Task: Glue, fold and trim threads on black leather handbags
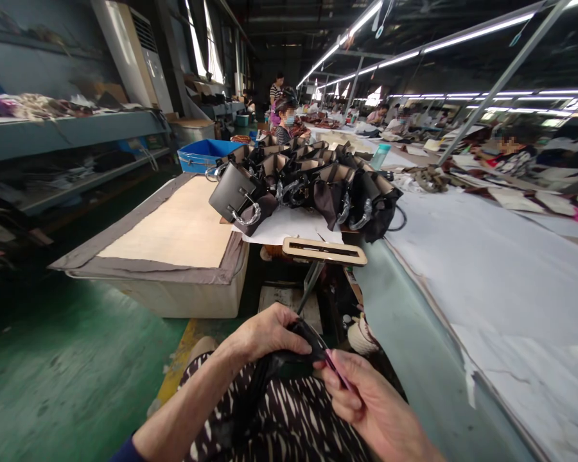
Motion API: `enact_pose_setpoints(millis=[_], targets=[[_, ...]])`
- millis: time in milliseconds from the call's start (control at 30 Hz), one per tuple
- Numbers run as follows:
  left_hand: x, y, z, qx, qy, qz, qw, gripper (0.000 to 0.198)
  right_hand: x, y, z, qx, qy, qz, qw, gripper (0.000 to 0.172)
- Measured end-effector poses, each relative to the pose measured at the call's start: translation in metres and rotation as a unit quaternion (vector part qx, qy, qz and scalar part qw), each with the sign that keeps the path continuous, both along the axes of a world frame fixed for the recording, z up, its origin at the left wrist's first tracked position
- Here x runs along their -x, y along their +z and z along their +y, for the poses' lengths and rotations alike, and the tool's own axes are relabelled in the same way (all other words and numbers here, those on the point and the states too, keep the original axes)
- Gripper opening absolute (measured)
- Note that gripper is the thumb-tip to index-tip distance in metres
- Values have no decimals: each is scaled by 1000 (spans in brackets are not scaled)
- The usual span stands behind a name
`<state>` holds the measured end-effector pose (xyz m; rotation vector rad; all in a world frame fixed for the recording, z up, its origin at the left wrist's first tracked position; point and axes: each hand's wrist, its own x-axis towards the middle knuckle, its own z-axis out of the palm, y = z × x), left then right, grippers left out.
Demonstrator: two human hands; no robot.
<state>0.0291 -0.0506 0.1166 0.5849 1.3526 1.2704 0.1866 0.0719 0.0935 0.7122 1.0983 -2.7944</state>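
Low in front of my lap, my left hand (272, 333) is closed on a black piece (289, 359) of soft material, thumb on top and fingers at its far edge. My right hand (359, 391) pinches a slim purple tool (338, 369) between thumb and fingers. The tool's thin end reaches the edge of the black piece near my left thumb. Its exact kind is too small to tell. Just beyond my hands stands a pale, slotted oblong frame (325, 250) on a metal post.
Several black handbags (313, 173) with wrapped handles crowd the surface ahead. A white bin (207, 298) topped by a pale board (173, 221) stands left, a blue crate (205, 154) behind it. A long worktable (505, 276) runs along the right. Other people sit farther back.
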Motion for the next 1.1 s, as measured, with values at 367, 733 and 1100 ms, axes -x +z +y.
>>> enact_pose_setpoints(millis=[367,733,1100], targets=[[-4,-1,0,15,8,-33,999,21,-6,10,9,-41,35,27,998,24],[-3,-6,-1,9,6,-70,998,21,-22,6,13,-63,65,-38,995,24],[-2,-10,-3,-9,-7,-82,997,26,-24,3,16,-35,65,-44,996,28]])
